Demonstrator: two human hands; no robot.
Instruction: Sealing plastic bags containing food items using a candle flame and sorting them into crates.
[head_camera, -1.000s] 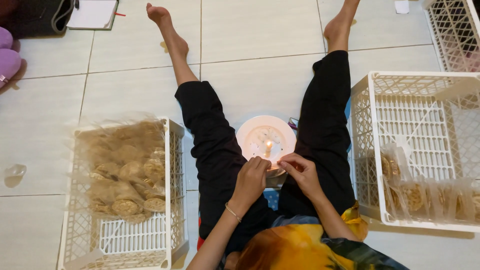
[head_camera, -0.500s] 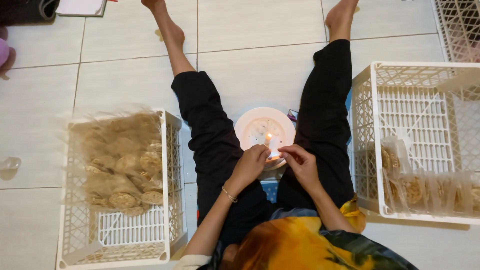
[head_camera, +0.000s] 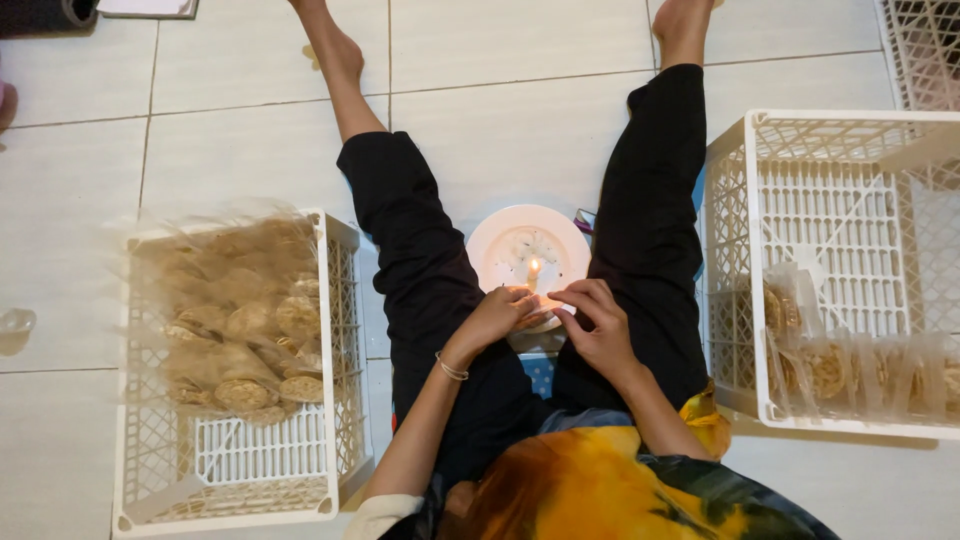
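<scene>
Both hands meet right at the flame: the left hand (head_camera: 497, 312) and the right hand (head_camera: 592, 322) have their fingertips pinched together on something small and clear between them, most likely the edge of a plastic packet, though the thing itself is too small to make out, so what each grip is closed on I cannot tell for sure. From the head view, they sit just this side of the lit candle (head_camera: 534, 272), which stands on a white plate (head_camera: 500, 245) on the tiled floor (head_camera: 490, 120) between the person's outstretched legs. Compared with a second ago, the hands have crept closer to the flame and drawn tighter together, so the pinched edge is now just beside the fire, a sign the heating step is under way. Off to the person's left, a white crate (head_camera: 335, 300) is heaped with bagged round crackers (head_camera: 245, 330); to the right, a second white crate (head_camera: 740, 250) holds a row of clear packets (head_camera: 860, 365) standing along its near wall.
</scene>
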